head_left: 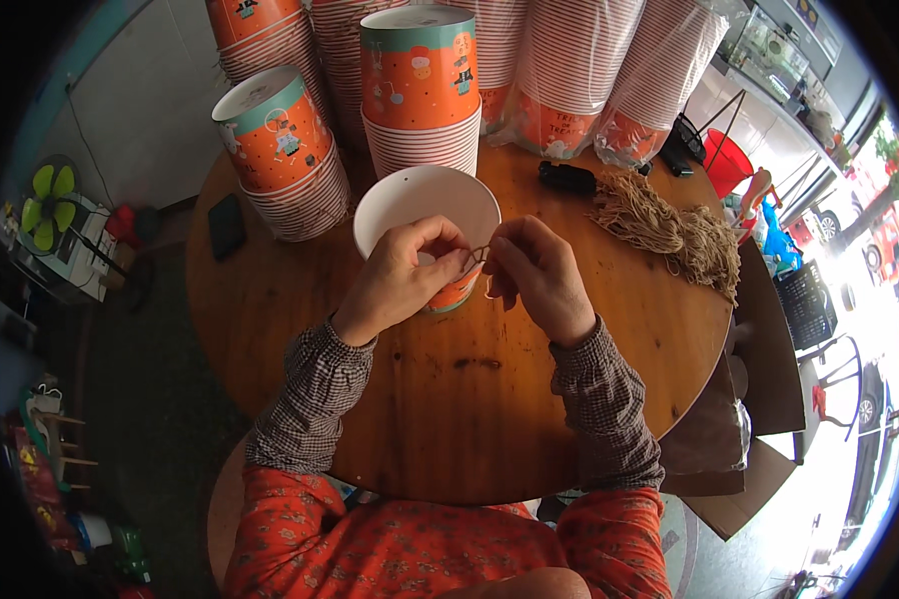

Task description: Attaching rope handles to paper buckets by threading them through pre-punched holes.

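Observation:
A paper bucket point(425, 196) with a white inside and an orange and teal outside stands mouth up on the table in front of me. Over its near right rim, my left hand point(402, 280) and my right hand point(542, 272) meet, each pinching a thin beige cord point(480, 254) that forms a small loop between the fingertips. Part of the cord hangs below my right fingers. A bundle of similar cords point(669, 228) lies loose to the right. My hands cover some of the bucket's front, and I cannot see whether the cord passes through it.
Behind the bucket rise upside-down stacks of printed paper buckets point(418, 85), some wrapped in clear plastic point(569, 70). A dark phone point(227, 227) lies at the left of the round wooden table point(449, 399). Black objects point(567, 178) sit beside the cords. Open cardboard boxes point(714, 479) stand right of the table.

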{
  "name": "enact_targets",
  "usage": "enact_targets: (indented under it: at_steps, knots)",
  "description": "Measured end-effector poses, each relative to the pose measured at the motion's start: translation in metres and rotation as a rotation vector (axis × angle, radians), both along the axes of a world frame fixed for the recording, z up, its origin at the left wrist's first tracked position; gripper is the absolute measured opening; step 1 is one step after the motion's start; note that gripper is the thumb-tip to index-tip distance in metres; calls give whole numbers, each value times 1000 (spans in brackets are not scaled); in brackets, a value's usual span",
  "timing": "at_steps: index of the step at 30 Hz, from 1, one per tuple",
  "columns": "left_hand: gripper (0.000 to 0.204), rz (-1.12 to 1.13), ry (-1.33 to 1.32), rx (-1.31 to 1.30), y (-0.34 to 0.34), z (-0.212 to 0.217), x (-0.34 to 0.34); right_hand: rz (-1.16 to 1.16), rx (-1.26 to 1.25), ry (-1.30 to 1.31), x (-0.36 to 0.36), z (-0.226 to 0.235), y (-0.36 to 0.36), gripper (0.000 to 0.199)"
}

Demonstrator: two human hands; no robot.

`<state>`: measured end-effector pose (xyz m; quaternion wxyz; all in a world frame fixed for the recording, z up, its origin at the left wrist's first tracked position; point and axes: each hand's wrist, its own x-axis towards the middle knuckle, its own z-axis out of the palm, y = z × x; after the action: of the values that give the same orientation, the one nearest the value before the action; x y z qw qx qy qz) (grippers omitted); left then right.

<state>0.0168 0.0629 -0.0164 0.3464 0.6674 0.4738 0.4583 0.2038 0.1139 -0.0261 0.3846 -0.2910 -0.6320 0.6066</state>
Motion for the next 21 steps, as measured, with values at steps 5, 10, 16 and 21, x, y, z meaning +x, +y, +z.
enact_targets:
  at_steps: [5,10,16,21]
  knots:
    - [8,31,63,-77,-2,0,2,-30,32,-25,3,3,0,15]
    - [4,41,142,67,-2,1,1,-5,10,-2,5,5,1,15]
    - [2,102,39,115,-1,-7,-3,24,38,-18,4,3,1,10]
    - [2,134,-27,179,1,-6,0,-19,143,-146,6,0,1,12]
